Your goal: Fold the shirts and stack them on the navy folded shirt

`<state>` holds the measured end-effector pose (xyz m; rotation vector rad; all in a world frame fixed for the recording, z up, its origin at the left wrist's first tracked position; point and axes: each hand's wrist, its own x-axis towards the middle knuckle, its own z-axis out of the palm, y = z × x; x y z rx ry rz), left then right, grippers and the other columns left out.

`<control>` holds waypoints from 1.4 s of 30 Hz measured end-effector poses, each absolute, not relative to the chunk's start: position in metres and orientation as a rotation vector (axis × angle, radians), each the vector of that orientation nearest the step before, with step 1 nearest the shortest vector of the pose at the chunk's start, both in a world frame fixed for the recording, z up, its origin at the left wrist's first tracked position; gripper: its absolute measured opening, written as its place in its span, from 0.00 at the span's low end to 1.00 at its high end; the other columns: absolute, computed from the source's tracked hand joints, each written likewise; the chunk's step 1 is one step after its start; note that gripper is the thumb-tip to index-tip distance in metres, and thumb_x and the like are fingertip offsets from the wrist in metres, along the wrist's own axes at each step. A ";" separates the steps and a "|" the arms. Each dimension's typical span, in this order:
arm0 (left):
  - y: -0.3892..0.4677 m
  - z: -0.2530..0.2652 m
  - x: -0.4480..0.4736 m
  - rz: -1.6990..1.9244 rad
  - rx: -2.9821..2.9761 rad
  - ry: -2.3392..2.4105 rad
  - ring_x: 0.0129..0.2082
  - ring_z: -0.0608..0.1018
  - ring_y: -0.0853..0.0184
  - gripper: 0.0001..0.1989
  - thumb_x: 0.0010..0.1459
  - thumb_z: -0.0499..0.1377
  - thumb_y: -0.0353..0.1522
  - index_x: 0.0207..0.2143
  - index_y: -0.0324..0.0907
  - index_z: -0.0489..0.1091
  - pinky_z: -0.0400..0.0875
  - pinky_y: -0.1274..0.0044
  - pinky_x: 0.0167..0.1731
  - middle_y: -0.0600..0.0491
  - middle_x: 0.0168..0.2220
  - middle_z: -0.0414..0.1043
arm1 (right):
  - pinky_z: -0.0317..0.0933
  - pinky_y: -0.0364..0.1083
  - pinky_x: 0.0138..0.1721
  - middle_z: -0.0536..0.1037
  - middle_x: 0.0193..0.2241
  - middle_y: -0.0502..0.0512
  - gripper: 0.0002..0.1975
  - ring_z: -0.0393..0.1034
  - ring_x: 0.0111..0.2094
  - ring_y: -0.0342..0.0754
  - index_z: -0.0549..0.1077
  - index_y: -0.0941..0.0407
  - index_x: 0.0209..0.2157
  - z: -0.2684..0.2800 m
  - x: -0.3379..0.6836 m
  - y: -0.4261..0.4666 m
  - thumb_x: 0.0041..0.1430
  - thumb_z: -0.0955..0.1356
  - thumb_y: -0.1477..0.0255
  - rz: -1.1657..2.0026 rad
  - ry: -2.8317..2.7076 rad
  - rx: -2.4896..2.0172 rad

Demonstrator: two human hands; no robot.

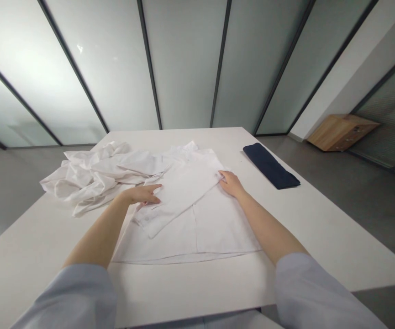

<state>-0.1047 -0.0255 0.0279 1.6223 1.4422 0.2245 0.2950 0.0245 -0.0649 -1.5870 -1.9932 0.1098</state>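
A white shirt [183, 196] is spread on the table, its collar [188, 148] toward the far side and its hem toward me. One sleeve [170, 217] lies folded diagonally across the body, the cuff at the lower left. On the shirt's left edge rests my left hand [142, 194], thumb and index finger apart, other fingers partly hidden. At the right edge, my right hand [232, 183] pinches the cloth by the fold at the sleeve's upper end.
Crumpled white cloth [94, 171] is heaped to the left, touching the shirt. A folded dark navy cloth [271, 165] lies on the right of the white table [303, 237]. Beyond stand frosted glass panels [186, 64] and a wooden cabinet [341, 132] on the floor.
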 end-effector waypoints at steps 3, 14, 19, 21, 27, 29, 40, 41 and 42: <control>-0.028 0.030 -0.104 0.212 1.629 1.459 0.50 0.74 0.55 0.45 0.30 0.71 0.36 0.57 0.45 0.68 0.68 0.79 0.40 0.45 0.53 0.72 | 0.59 0.52 0.52 0.75 0.49 0.58 0.21 0.67 0.50 0.55 0.73 0.55 0.49 -0.060 0.293 0.022 0.52 0.64 0.74 0.068 -1.958 -1.594; -0.030 0.033 -0.109 0.086 1.950 1.533 0.38 0.78 0.58 0.40 0.43 0.65 0.44 0.59 0.43 0.65 0.68 0.76 0.39 0.50 0.36 0.77 | 0.58 0.52 0.51 0.75 0.48 0.61 0.18 0.67 0.49 0.55 0.74 0.58 0.46 -0.046 0.285 0.013 0.55 0.63 0.75 -0.028 -2.054 -1.684; -0.006 0.006 -0.080 0.272 2.407 1.648 0.55 0.70 0.56 0.34 0.56 0.52 0.45 0.62 0.39 0.58 0.61 0.69 0.55 0.43 0.56 0.68 | 0.52 0.53 0.57 0.66 0.59 0.62 0.22 0.58 0.59 0.57 0.68 0.57 0.56 -0.040 0.277 0.005 0.62 0.60 0.66 -0.099 -2.204 -1.812; -0.001 -0.008 -0.065 0.253 2.524 1.649 0.62 0.62 0.56 0.34 0.59 0.49 0.47 0.63 0.40 0.55 0.54 0.67 0.60 0.43 0.62 0.60 | 0.48 0.55 0.60 0.59 0.63 0.62 0.27 0.51 0.63 0.58 0.61 0.56 0.62 -0.039 0.274 0.003 0.64 0.58 0.60 -0.063 -2.289 -1.902; -0.009 -0.032 -0.046 0.056 2.572 1.668 0.67 0.50 0.53 0.35 0.63 0.41 0.50 0.65 0.40 0.53 0.47 0.63 0.62 0.43 0.68 0.46 | 0.41 0.57 0.62 0.49 0.67 0.62 0.33 0.41 0.67 0.60 0.52 0.54 0.66 -0.042 0.274 -0.004 0.65 0.53 0.53 0.053 -2.391 -2.000; -0.014 -0.032 -0.046 0.037 2.576 1.680 0.67 0.51 0.52 0.35 0.63 0.41 0.51 0.64 0.40 0.53 0.48 0.62 0.62 0.42 0.68 0.47 | 0.42 0.57 0.62 0.49 0.67 0.63 0.33 0.42 0.67 0.61 0.52 0.54 0.66 -0.042 0.275 -0.007 0.65 0.53 0.52 0.060 -2.374 -2.017; 0.005 -0.030 -0.027 0.202 2.554 1.803 0.63 0.60 0.51 0.33 0.64 0.41 0.49 0.63 0.39 0.56 0.54 0.61 0.59 0.39 0.64 0.56 | 0.56 0.49 0.53 0.71 0.54 0.61 0.20 0.65 0.53 0.53 0.70 0.57 0.53 -0.020 0.297 0.026 0.66 0.57 0.67 -0.024 -2.032 -1.960; 0.005 -0.032 -0.027 0.185 2.552 1.791 0.64 0.57 0.51 0.32 0.64 0.41 0.49 0.63 0.40 0.56 0.52 0.61 0.60 0.40 0.65 0.53 | 0.57 0.48 0.52 0.72 0.53 0.61 0.20 0.66 0.52 0.52 0.69 0.57 0.54 -0.020 0.298 0.032 0.65 0.58 0.69 0.004 -2.007 -1.962; 0.006 -0.035 -0.027 0.173 2.547 1.786 0.65 0.56 0.52 0.32 0.64 0.40 0.49 0.63 0.41 0.56 0.51 0.61 0.60 0.41 0.66 0.51 | 0.57 0.47 0.51 0.73 0.52 0.60 0.20 0.67 0.51 0.51 0.67 0.57 0.56 -0.020 0.299 0.038 0.65 0.58 0.69 0.038 -1.983 -1.980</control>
